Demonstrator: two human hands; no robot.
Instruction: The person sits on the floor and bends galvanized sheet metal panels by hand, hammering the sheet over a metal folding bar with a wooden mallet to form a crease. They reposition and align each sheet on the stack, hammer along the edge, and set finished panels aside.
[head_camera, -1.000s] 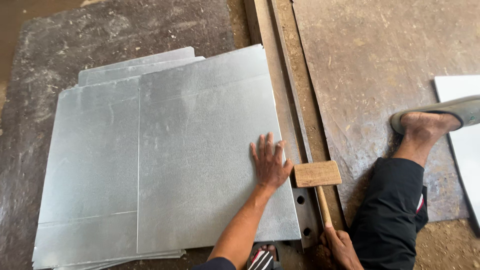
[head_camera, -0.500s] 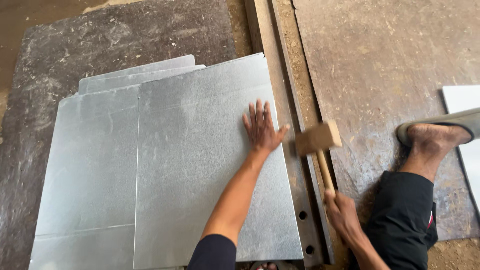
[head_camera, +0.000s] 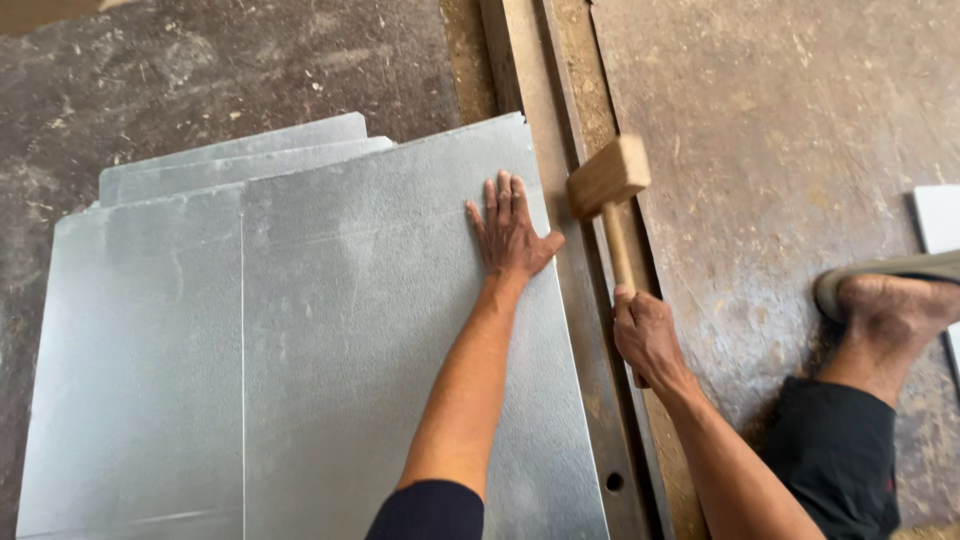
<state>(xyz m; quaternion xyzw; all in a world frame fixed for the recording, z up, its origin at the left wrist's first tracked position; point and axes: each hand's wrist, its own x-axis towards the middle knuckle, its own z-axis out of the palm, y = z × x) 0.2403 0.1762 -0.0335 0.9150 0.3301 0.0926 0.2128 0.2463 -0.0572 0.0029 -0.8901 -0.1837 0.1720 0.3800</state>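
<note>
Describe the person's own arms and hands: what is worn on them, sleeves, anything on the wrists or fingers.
Both forearms are bare. The left hand and the right hand wear no gloves, and no ring, watch or band shows on the wrists or fingers. A dark, navy-looking short sleeve covers the left upper arm at the picture's bottom edge. No sleeve shows on the right arm within the frame.

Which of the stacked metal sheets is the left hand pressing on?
The topmost galvanized sheet, the one whose right edge lies along the steel bar. The left hand lies flat on it; the lower sheets only peek out behind, untouched.
</note>
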